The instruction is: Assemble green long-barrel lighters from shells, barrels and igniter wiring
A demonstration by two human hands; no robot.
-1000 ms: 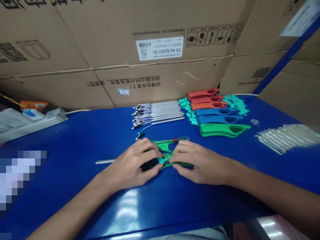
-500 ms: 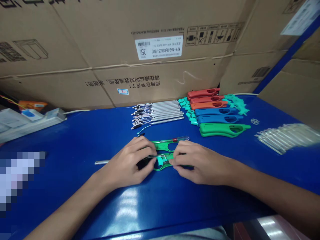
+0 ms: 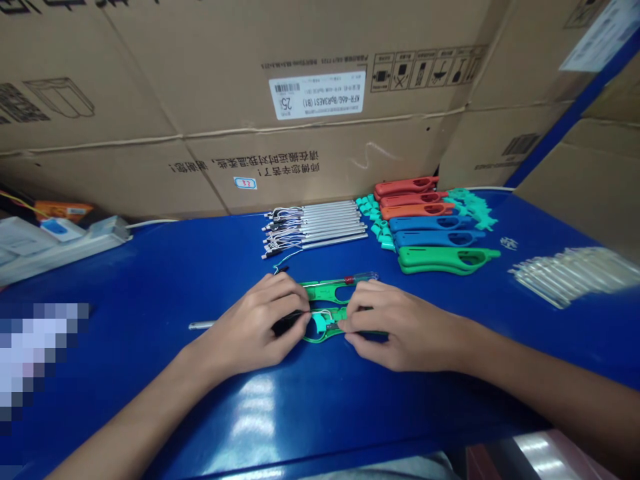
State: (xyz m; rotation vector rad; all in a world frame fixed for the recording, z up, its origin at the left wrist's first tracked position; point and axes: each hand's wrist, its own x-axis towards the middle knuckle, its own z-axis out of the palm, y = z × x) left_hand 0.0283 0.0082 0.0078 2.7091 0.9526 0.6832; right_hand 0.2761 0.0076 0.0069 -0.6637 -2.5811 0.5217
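Observation:
Both my hands rest on the blue table (image 3: pixel 150 280) over a green plastic handle shell (image 3: pixel 325 328) lying open side up. My left hand (image 3: pixel 255 330) is curled over its left end, fingers pinched on a dark part and a metal tube (image 3: pixel 201 325) that sticks out to the left. My right hand (image 3: pixel 395 327) pinches the shell's right part, next to a teal piece (image 3: pixel 319 323) and thin wires. A second green shell half (image 3: pixel 330 291) lies just behind, with a small screwdriver (image 3: pixel 357 278) beside it.
At the back lie a row of metal tubes with wires (image 3: pixel 320 225), teal caps (image 3: pixel 375 217), stacked red, blue and green handles (image 3: pixel 435 227) and teal triggers (image 3: pixel 473 203). Clear tubes (image 3: pixel 570 273) lie right. Cardboard boxes (image 3: pixel 300 100) wall the rear; a power strip (image 3: pixel 60 247) sits left.
My fingers have shifted slightly on the green shell; the left hand's fingers drew in a little and the teal piece shows more. Nothing else moved.

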